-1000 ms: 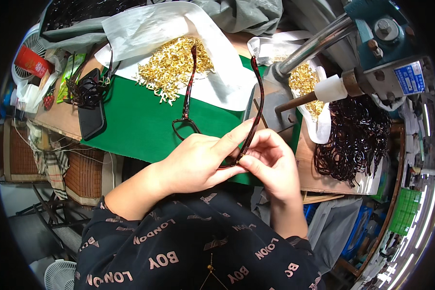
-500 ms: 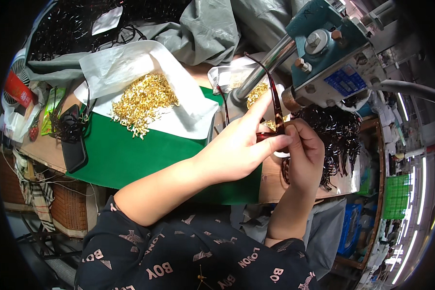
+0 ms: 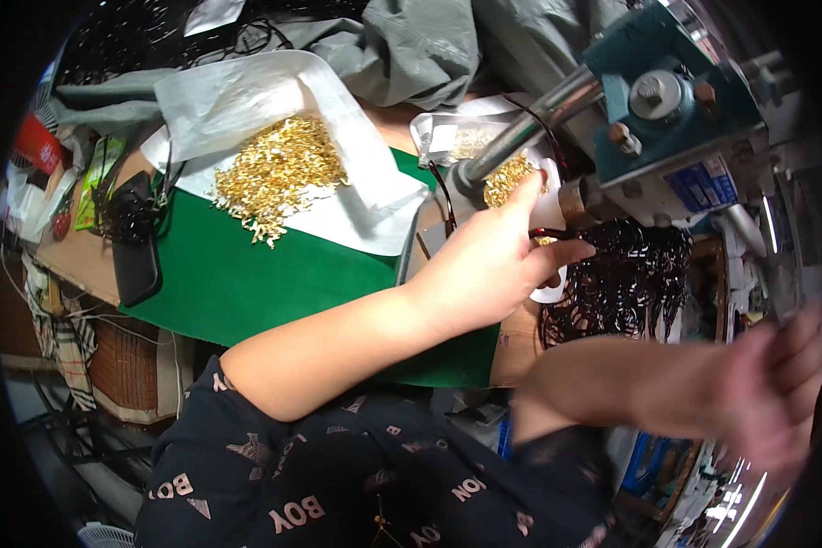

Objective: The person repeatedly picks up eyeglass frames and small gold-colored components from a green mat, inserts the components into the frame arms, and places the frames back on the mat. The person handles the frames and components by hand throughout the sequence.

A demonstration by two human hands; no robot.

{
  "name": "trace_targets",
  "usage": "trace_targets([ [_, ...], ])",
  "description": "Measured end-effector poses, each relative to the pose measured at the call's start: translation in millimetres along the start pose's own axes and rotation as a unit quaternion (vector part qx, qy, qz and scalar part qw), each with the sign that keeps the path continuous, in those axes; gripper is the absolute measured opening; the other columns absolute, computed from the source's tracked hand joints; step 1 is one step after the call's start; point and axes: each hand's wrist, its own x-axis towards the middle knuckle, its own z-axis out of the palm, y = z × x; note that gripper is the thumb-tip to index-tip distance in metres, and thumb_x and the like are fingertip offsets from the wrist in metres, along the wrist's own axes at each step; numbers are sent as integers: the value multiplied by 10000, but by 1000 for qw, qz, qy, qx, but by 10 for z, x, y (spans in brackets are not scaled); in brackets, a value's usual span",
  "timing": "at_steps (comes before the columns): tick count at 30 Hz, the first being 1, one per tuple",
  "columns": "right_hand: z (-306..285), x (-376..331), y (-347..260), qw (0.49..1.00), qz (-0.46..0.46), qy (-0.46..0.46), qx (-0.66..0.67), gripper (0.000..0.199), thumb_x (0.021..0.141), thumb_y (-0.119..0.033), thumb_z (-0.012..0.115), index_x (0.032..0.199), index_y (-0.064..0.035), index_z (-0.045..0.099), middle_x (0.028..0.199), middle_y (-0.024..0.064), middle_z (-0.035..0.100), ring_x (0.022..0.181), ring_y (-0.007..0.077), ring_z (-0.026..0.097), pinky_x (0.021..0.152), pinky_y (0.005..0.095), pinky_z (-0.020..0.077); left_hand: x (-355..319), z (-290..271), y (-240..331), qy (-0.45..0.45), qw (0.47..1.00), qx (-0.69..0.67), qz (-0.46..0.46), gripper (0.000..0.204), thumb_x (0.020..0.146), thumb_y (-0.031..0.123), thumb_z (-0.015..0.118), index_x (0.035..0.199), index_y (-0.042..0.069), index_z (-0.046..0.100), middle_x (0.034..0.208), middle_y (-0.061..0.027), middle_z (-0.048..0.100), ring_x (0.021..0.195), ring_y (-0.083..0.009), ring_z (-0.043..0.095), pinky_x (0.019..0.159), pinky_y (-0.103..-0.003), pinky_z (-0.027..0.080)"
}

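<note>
My left hand [image 3: 493, 251] is closed on a dark red eyeglass frame [image 3: 548, 234], just below the head of a teal bench press [image 3: 680, 123]. The frame's two temples point away from me, and fingers cover part of its front. Small gold metal parts [image 3: 510, 180] lie beyond that hand, close to the steel column [image 3: 534, 123]. My right hand [image 3: 776, 393] is far out to the right, smeared by motion. A blurred dark bar shows beside it; I cannot make out whether the fingers touch it.
A heap of small gold parts [image 3: 283, 173] lies on white paper [image 3: 361, 215] over a green mat [image 3: 247, 283]. Shiny dark eyewear pieces [image 3: 621, 283] are piled right of the press. A black phone [image 3: 137, 265] and dark glasses [image 3: 130, 212] sit at the left.
My right hand has let go of the eyeglass frame and swung far right. The left hand still holds the frame, now slightly farther right in the picture. My view has shifted a little.
</note>
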Motion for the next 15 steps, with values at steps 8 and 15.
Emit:
trace_targets([
  [8,166,-215,120,910,20,414,-15,398,906,-300,469,1137,10,561,1075,183,578,1068,355,517,954,420,392,-199,-292,-96,-5,932,346,104,681,915,400,490,1331,-97,279,736,-213,626,706,-364,632,657,-399,491],
  [15,987,-1062,296,895,227,285,-257,376,926,-220,479,1202,37,473,1080,157,551,980,233,525,873,345,406,-1565,-1242,673,191,737,648,-16,447,870,406,554,1034,-10,546,502,-91,529,451,-277,572,413,-351,450],
])
